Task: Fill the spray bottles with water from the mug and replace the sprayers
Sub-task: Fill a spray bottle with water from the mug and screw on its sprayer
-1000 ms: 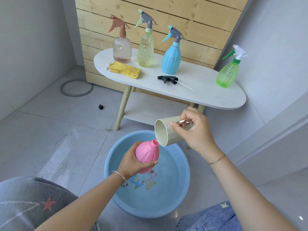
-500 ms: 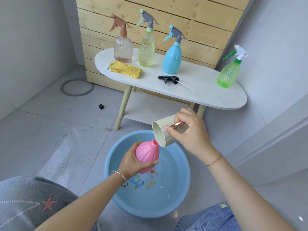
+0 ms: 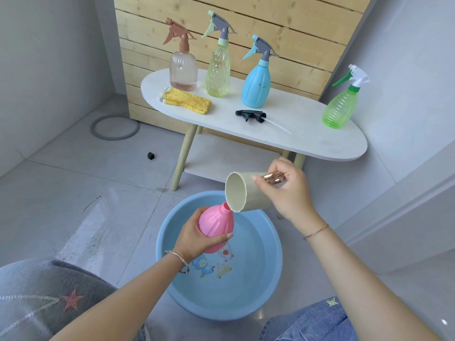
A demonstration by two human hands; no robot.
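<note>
- Tilting almost level, the cream mug (image 3: 256, 200) has its mouth turned left, and its lower rim touches the open neck of the pink bottle (image 3: 216, 222).
- Right hand (image 3: 288, 193): fingers curled round the mug's rose-gold handle (image 3: 273, 178), thumb laid on top. The mug body projects to the left of the grip.
- Left hand (image 3: 197, 238): wrapped round the bottle's lower belly, thumb across the front. Shoulder and neck stand above the fingers, slanted up and right toward the mug.
- Bottle and mug are both held over the far side of the blue basin (image 3: 279, 254), which sits on the floor.
- Water flow at the neck: cannot tell.
- White table (image 3: 307, 134): a black sprayer (image 3: 250, 115) lies loose near the middle of the front edge, with a blue bottle (image 3: 256, 87) just behind it.
- A green bottle (image 3: 341, 107) stands at the right end.
- A clear bottle (image 3: 183, 67) and a yellow-green bottle (image 3: 218, 72) stand at the back left, with a yellow cloth (image 3: 188, 100) in front of them. All four bottles carry sprayers.
</note>
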